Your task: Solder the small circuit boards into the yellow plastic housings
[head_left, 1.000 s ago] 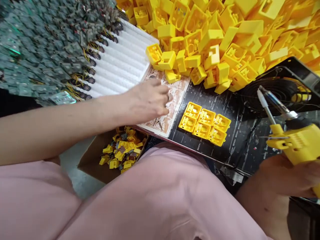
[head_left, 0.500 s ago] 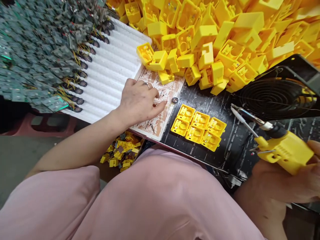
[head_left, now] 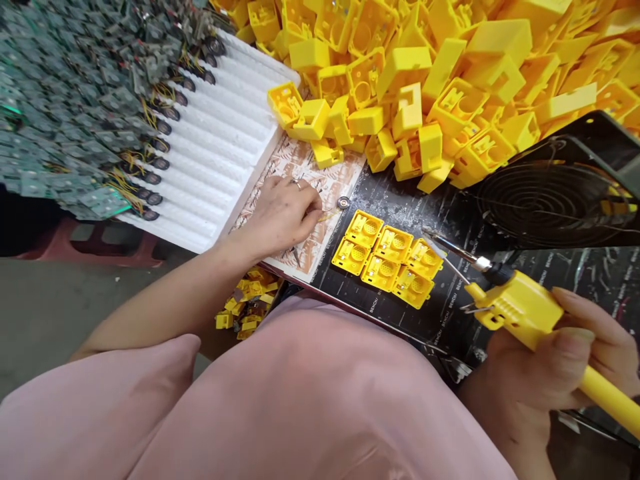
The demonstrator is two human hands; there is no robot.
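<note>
Over black matting (head_left: 350,283), the right hand (head_left: 555,360) has its grip around a soldering iron (head_left: 523,303), tip near yellow cases (head_left: 383,272)

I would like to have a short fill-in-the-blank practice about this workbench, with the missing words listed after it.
1. The left hand wears a metal ____ on one finger.
2. The right hand grips a soldering iron whose body is ____ in colour.
3. In the neat two-row block on the black mat, the number of cases is ____.
4. Of the two hands, the fan stands nearer to the ____ one.

Missing words: ring; yellow; six; right.
</note>
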